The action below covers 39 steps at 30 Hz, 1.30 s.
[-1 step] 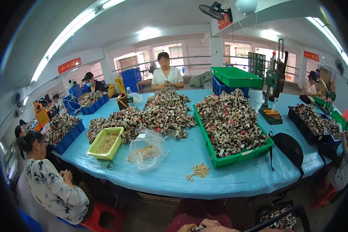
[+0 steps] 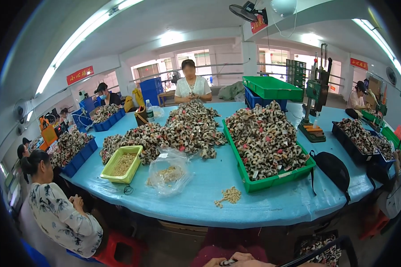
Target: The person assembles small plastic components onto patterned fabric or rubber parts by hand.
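Only the tops of my hands show at the bottom edge, close together below the table's near side. My left hand point(image 2: 219, 261) pinches a small black-and-white patterned piece point(image 2: 228, 262). My right hand point(image 2: 256, 263) lies against it, its grip hidden by the frame edge. A little heap of tan pellets point(image 2: 229, 195) is the nearest thing on the blue table point(image 2: 196, 204). Behind it stands a green crate point(image 2: 276, 180) heaped with leopard-patterned fabric pieces point(image 2: 265, 138).
A loose pile of the same pieces point(image 2: 182, 129), a yellow tray of pellets point(image 2: 120, 164) and a clear bag point(image 2: 167, 173) lie to the left. A black bag point(image 2: 334, 169) and green press point(image 2: 316, 98) are right. Seated people: one opposite point(image 2: 191, 86), one at left point(image 2: 62, 218).
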Each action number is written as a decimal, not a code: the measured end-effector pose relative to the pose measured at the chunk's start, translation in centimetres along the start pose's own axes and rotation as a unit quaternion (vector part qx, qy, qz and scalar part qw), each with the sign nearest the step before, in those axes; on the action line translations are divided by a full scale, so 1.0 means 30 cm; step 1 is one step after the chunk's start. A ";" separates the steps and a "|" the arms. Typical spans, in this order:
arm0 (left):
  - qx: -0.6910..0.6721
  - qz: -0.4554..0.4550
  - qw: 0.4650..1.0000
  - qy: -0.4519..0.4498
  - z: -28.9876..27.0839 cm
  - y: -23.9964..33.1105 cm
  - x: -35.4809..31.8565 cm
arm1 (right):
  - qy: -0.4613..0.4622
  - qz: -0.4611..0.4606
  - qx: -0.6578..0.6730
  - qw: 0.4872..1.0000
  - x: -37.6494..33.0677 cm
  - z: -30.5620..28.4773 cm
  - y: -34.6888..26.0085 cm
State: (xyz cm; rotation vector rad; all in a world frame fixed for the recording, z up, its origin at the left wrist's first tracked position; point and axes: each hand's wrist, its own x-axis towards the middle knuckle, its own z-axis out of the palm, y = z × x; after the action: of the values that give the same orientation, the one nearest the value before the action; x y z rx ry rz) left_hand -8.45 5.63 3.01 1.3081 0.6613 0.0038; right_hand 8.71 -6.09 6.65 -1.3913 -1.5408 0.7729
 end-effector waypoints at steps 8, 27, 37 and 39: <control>-0.252 -0.006 0.968 -0.009 0.100 0.032 -0.083 | 0.153 0.089 0.156 0.972 -0.097 -0.052 0.067; -0.590 -0.080 0.801 -0.066 0.179 -0.026 -0.090 | 0.322 0.356 0.354 0.803 -0.116 0.159 0.028; -0.500 -0.106 0.856 0.070 0.185 -0.069 -0.048 | 0.313 0.274 0.054 0.908 -0.129 0.095 -0.004; -0.452 -0.110 0.880 0.096 0.194 -0.039 -0.036 | 0.242 0.343 0.177 0.890 -0.134 0.082 -0.053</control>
State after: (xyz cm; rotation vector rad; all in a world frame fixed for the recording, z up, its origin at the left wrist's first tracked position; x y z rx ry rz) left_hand -7.13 -0.25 3.07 0.3245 0.8326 0.2358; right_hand 5.67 -10.03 6.25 -1.6870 -0.4696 0.9634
